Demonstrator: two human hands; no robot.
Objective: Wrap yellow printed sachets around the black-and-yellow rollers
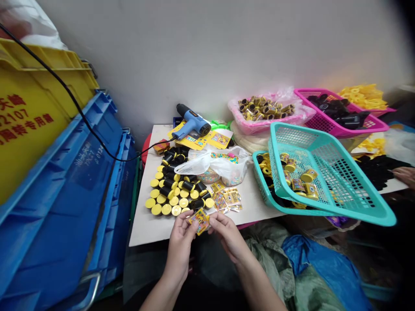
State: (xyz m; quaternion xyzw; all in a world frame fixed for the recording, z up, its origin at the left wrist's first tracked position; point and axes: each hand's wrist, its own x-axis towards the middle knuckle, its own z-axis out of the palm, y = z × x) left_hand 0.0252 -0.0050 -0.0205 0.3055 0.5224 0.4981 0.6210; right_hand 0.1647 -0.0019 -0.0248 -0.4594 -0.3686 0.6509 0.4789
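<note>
My left hand [182,242] and my right hand [227,233] meet just off the front edge of the white table [145,224]. Together they pinch a small yellow printed sleeve [200,220], each hand on one side. Right behind it stand several black tubes with yellow caps [173,188], packed upright and on their sides. A few more yellow printed sleeves [227,198] lie loose on the table beside them. A clear bag of coloured candy beads [220,166] sits behind those.
A blue heat gun [192,121] lies at the table's back, cord running left. Teal baskets [327,177] with finished tubes tilt at the right; pink baskets [340,112] stand behind. Blue and yellow crates [58,172] wall the left. Another person's hand [405,176] shows at far right.
</note>
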